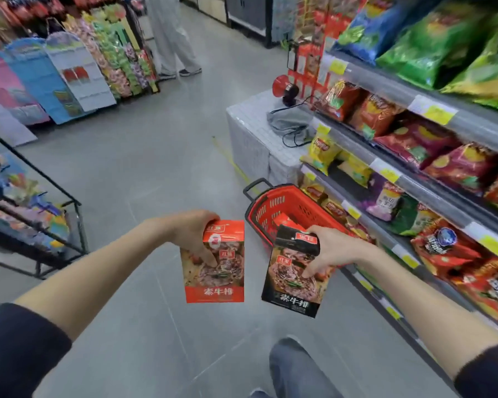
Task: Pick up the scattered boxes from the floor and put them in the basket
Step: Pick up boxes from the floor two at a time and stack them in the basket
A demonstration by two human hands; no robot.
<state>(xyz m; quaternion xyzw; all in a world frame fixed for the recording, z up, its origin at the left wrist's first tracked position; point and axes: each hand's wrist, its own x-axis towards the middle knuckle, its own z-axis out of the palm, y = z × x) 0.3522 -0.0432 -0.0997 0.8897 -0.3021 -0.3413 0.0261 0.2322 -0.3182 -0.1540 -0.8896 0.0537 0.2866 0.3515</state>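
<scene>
The left hand (194, 235) is wrapped around the upper part of an orange box (215, 262), thumb laid across its printed front and fingers behind, holding it upright above the grey floor (144, 168). The right hand (332, 249) grips a black box (295, 271) of the same shape by its top corner, thumb on the front, and the box hangs slightly tilted, its lower end swung toward the person. The two boxes are held side by side, near each other but not touching, both clear of the floor. Just beyond them the red basket (273, 209) stands on the floor against the foot of the snack shelf (414, 182), its black handle toward the aisle; an orange box (285, 221) already lies inside it, partly hidden behind the black box. Dark sleeves cover both forearms near the elbows, and the person's knee in grey trousers (296, 366) shows at the bottom edge
</scene>
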